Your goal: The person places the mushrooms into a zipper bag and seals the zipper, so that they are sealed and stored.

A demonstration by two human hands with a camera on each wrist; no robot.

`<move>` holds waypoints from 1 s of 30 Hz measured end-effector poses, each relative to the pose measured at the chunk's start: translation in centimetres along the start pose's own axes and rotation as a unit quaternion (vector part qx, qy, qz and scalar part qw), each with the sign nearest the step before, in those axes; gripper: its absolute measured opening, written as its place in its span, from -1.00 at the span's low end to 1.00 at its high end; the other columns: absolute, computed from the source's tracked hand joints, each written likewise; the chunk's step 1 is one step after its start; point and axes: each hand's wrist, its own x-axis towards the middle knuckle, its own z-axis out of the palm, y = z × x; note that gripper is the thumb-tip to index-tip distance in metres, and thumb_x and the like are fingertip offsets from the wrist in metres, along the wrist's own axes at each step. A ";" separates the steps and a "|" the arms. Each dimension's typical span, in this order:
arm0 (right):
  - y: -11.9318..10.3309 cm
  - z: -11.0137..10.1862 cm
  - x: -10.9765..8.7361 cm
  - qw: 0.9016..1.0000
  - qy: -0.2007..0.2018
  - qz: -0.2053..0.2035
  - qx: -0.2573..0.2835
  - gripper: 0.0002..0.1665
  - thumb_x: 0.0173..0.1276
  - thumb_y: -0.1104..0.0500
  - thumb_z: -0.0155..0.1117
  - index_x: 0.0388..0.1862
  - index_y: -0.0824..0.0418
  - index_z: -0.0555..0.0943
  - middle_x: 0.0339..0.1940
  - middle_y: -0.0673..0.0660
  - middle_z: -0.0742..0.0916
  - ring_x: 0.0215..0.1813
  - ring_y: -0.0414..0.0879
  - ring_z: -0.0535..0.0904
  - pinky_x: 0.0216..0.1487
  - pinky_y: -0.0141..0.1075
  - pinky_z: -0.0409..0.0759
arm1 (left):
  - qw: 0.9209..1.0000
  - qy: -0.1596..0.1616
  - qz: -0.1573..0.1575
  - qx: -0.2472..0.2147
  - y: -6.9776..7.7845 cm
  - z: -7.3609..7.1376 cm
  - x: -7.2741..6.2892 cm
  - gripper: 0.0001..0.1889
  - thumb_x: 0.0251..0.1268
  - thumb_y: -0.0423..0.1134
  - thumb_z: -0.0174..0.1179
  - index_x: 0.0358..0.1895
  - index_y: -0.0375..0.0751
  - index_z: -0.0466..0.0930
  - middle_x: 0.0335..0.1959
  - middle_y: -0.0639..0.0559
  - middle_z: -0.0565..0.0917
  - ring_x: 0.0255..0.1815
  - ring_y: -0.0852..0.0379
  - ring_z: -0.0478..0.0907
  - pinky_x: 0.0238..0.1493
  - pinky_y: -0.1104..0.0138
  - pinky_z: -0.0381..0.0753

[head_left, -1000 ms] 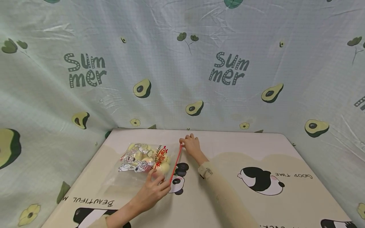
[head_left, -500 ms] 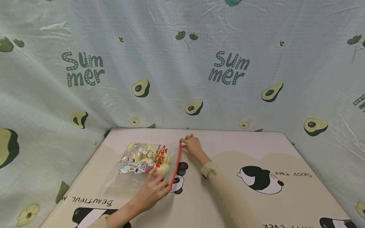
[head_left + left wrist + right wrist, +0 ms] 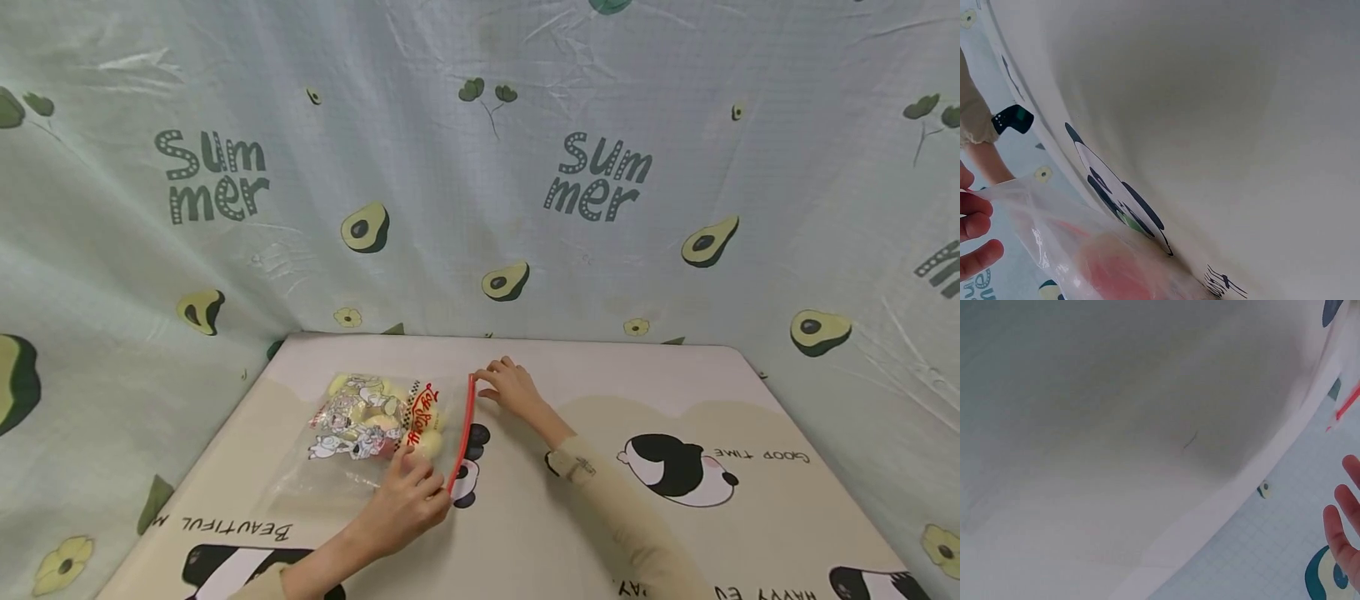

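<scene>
A clear plastic zip bag with cartoon print lies on the table, several round yellowish and pinkish things visible inside it. Along its right edge runs a red zip strip. My left hand pinches the strip's near end; the left wrist view shows its fingers at the lifted plastic. Beside the far end is my right hand. In the right wrist view its fingers are extended, apart from the red strip's tip.
The pale table carries panda drawings and lettering. A curtain printed with avocados and "summer" hangs behind and at both sides. A dark device is strapped at the right sleeve's cuff.
My right hand has come off the strip's far end and shifted slightly right. The red strip now lies straighter. My left hand keeps its place at the near end.
</scene>
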 end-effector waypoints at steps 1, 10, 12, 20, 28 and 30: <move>0.0 -0.2 -0.1 1.000 -0.003 -0.002 0.000 -0.73 0.06 -0.01 0.27 -0.20 -0.08 0.61 -0.31 0.01 0.64 -0.27 -0.12 0.44 -0.44 -0.31 0.44 | 1.000 -0.002 0.000 0.000 0.0 0.0 0.0 -0.68 0.23 -0.15 -0.17 -0.64 0.00 0.49 -0.59 0.17 0.46 -0.39 0.13 0.39 -0.10 -0.07 0.33; 0.1 -1.3 -1.5 1.000 0.009 -0.015 0.020 -0.74 0.06 -0.01 0.28 -0.22 -0.05 0.60 -0.31 0.00 0.64 -0.27 -0.12 0.43 -0.42 -0.31 0.43 | 1.000 -0.007 -0.001 0.002 0.0 0.2 0.0 -0.82 -0.03 -0.05 0.13 -0.63 0.00 0.51 -0.61 0.18 0.45 -0.41 0.15 0.39 -0.14 -0.05 0.35; 0.2 -1.5 -1.8 1.000 0.013 -0.017 0.021 -0.73 0.06 -0.01 0.28 -0.21 -0.05 0.60 -0.31 -0.01 0.64 -0.28 -0.13 0.43 -0.41 -0.32 0.43 | 1.000 -0.008 -0.002 -0.002 0.0 0.2 0.0 -0.82 -0.03 -0.04 0.14 -0.63 0.00 0.51 -0.61 0.19 0.44 -0.42 0.16 0.38 -0.13 -0.04 0.34; 0.5 -1.9 -3.2 0.999 0.013 -0.031 0.031 -0.70 0.08 -0.01 0.27 -0.16 -0.05 0.60 -0.28 -0.01 0.63 -0.24 -0.14 0.43 -0.35 -0.31 0.45 | 1.000 -0.020 -0.006 -0.010 0.2 0.0 0.5 -0.83 -0.21 -0.02 0.26 -0.62 0.03 0.51 -0.63 0.20 0.43 -0.44 0.18 0.35 -0.14 -0.02 0.30; 0.8 -2.2 -4.4 0.999 0.022 -0.034 0.024 -0.70 0.08 -0.02 0.27 -0.15 -0.06 0.59 -0.26 -0.02 0.64 -0.23 -0.14 0.44 -0.33 -0.32 0.46 | 0.999 -0.030 -0.009 -0.014 0.1 -0.2 0.9 -0.77 -0.26 0.03 0.31 -0.64 0.04 0.49 -0.64 0.21 0.43 -0.46 0.19 0.33 -0.18 0.04 0.26; 0.9 -2.4 -4.7 0.999 0.020 -0.030 0.026 -0.70 0.09 -0.02 0.27 -0.15 -0.06 0.59 -0.26 -0.01 0.64 -0.23 -0.14 0.44 -0.32 -0.32 0.46 | 0.999 -0.036 -0.011 -0.017 0.0 -0.3 1.0 -0.77 -0.24 0.05 0.30 -0.64 0.05 0.49 -0.64 0.22 0.42 -0.47 0.20 0.33 -0.18 0.06 0.26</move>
